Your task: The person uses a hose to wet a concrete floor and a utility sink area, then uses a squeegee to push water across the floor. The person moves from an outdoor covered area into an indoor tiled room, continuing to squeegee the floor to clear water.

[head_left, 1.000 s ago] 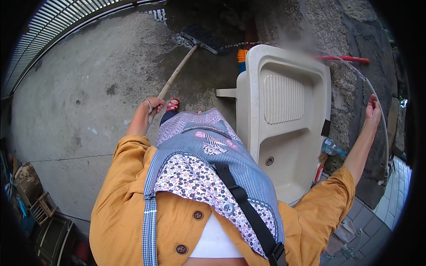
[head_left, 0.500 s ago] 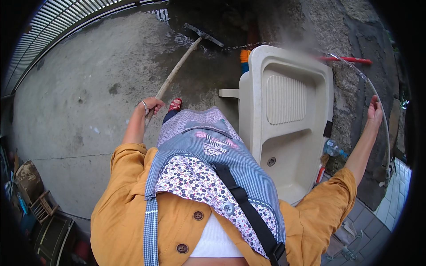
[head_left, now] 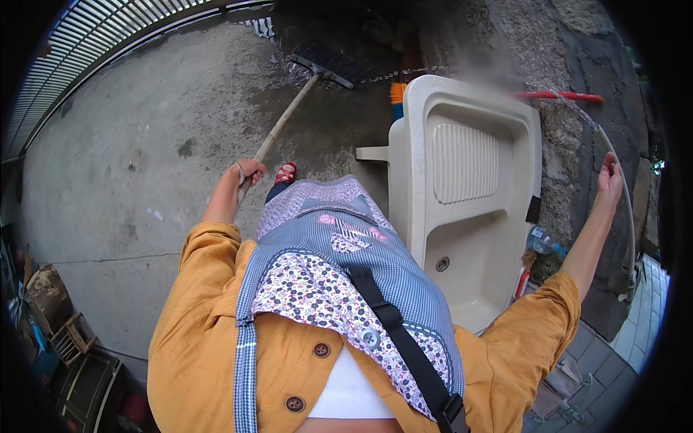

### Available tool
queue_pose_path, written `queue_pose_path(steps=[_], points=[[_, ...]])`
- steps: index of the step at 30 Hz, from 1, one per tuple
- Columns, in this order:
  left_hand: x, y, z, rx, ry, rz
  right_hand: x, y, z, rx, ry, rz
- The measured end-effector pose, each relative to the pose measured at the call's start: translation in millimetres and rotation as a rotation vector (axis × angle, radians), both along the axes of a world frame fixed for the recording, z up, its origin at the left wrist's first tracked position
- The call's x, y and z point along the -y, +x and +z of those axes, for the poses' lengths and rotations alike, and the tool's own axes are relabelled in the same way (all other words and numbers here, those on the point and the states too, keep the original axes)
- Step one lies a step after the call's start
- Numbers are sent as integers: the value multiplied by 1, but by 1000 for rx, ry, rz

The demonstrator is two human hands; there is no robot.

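Note:
My left hand (head_left: 250,172) is closed around the wooden handle of a push broom (head_left: 287,119). The broom slants away from me, and its wide head with dark bristles lies on wet concrete at the far side. Out to the right, my right hand (head_left: 611,180) grips a pale hose (head_left: 626,209). A stream of water leaves the hose end and shoots leftward behind the sink toward the broom head. Between my arms stands a cream plastic laundry sink (head_left: 415,169) with a ribbed washboard and a drain.
Behind the sink lie a red stick (head_left: 570,96) and orange and blue bristles (head_left: 398,97). A plastic bottle (head_left: 541,240) sits at its right side. A slatted fence (head_left: 79,54) runs along the far left. A small wooden rack (head_left: 71,338) stands at the lower left.
The broom head has shifted slightly left and toward me and has turned, so its dark bristles show more. My right hand and the hose stay nearly in place.

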State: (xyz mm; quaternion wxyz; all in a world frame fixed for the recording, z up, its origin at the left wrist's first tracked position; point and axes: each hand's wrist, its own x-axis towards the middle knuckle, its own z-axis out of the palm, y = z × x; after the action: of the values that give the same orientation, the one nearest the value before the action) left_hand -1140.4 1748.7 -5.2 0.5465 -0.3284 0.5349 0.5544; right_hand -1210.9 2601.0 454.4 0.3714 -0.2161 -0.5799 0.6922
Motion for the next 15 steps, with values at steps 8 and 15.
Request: queue_pose_path(steps=[8, 15], points=[[-2, 2, 3, -18, -38, 6, -1, -4, 3, -16, -45, 6], [-6, 2, 2, -39, -76, -60, 0, -7, 11, -49, -32, 7]])
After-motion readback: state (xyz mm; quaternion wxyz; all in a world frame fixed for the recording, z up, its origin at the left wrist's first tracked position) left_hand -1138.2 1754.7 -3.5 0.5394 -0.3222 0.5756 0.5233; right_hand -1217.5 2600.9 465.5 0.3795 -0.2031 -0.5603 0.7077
